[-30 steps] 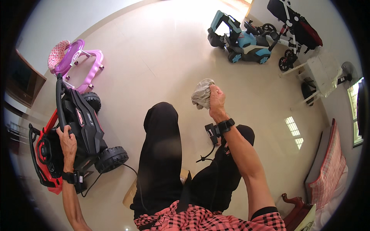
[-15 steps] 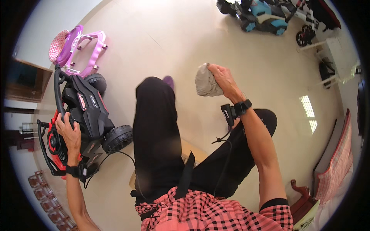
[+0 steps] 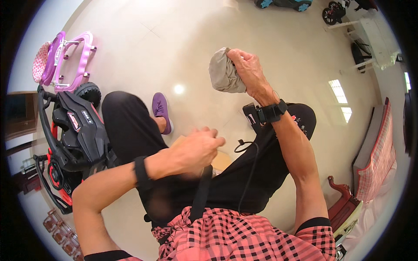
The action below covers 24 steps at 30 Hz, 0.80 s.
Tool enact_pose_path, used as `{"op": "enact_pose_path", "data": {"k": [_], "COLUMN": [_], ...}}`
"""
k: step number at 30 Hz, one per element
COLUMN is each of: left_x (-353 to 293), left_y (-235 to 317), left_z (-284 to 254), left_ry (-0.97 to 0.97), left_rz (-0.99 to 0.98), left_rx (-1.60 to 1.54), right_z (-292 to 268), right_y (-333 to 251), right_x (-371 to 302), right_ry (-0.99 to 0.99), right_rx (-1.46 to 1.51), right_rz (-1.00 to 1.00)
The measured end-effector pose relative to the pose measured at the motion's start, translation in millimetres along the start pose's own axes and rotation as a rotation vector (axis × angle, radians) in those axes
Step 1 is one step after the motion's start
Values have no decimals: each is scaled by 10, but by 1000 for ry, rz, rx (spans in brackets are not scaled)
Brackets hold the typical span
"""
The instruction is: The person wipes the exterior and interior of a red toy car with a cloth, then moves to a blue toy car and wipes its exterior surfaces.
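My right hand (image 3: 249, 71) is closed round a crumpled beige-grey cloth (image 3: 224, 74), held out in front over the tiled floor. My left hand (image 3: 195, 150) hovers above my lap, between my knees, apart from the cloth. Its fingers look bent but are smeared by motion, so whether they hold anything is unclear. To the left stands a black and red ride-on toy car (image 3: 80, 122), with a steering wheel, a long black bar and a chunky rear wheel. My left forearm passes in front of its lower part.
A purple baby walker (image 3: 78, 58) stands beyond the toy car. A blue and black ride-on toy (image 3: 285, 3) shows at the top edge. On the right are a white table (image 3: 378, 45) and a sofa with a plaid cushion (image 3: 375, 152). Something cardboard-coloured (image 3: 224, 162) lies under my legs.
My left hand has left the toy car and swung right to above my lap. The cloth, still in my right hand, has shifted slightly up and left. The view has shifted; my left knee has moved outward.
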<state>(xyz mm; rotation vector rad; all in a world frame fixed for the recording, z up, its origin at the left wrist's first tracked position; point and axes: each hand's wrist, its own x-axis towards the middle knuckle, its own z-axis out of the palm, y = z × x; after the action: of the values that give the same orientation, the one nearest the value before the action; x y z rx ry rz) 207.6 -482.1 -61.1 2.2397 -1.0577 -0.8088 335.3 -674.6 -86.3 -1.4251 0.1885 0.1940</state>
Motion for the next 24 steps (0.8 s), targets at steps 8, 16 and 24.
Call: {"op": "enact_pose_path", "data": {"k": [8, 16, 24], "left_x": [302, 72, 191], "left_y": [-617, -325, -468], "left_z": [1185, 1167, 1539], "left_ry": [-476, -615, -579], "left_rz": [28, -34, 129], "left_rx": [-3, 57, 2], "right_z": [-7, -57, -57], "right_y": [-244, -395, -351], "right_x": [-124, -96, -36], "right_ry": [-24, 3, 65], "right_rx": [-104, -160, -300], "right_rz": [-79, -121, -27]}}
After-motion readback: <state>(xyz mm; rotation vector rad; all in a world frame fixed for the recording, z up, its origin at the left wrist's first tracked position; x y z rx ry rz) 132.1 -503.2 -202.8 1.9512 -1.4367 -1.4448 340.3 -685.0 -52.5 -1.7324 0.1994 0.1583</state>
